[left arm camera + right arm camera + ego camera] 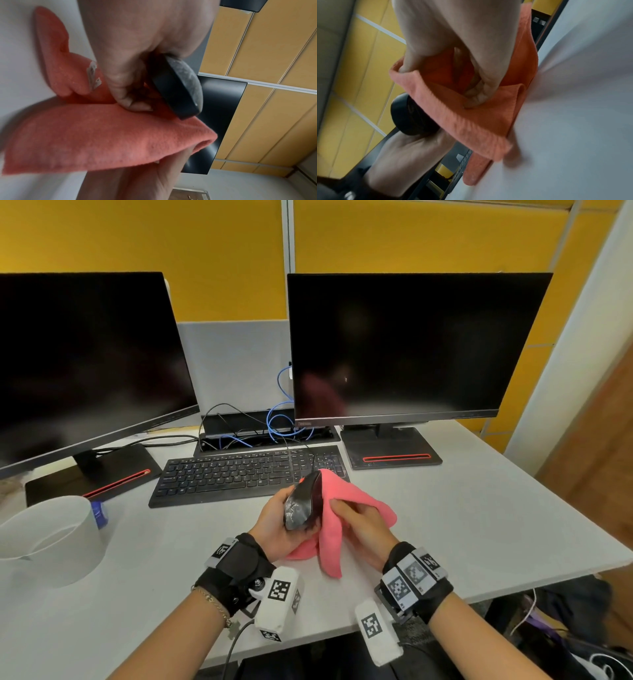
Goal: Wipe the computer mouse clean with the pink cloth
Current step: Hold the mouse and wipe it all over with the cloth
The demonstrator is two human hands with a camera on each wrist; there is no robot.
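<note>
My left hand grips the black computer mouse tipped on its side above the desk, its smudged grey back showing. In the left wrist view the mouse sits between thumb and fingers. The pink cloth drapes over the mouse's right side and hangs down to the desk. My right hand holds the cloth, its fingers curled into the folds against the mouse. In the right wrist view those fingers are bunched into the cloth, with the mouse beyond it.
A black keyboard lies just behind my hands. Two dark monitors stand at the back, with cables between them. A white tape roll sits at left. The desk edge runs close on the right.
</note>
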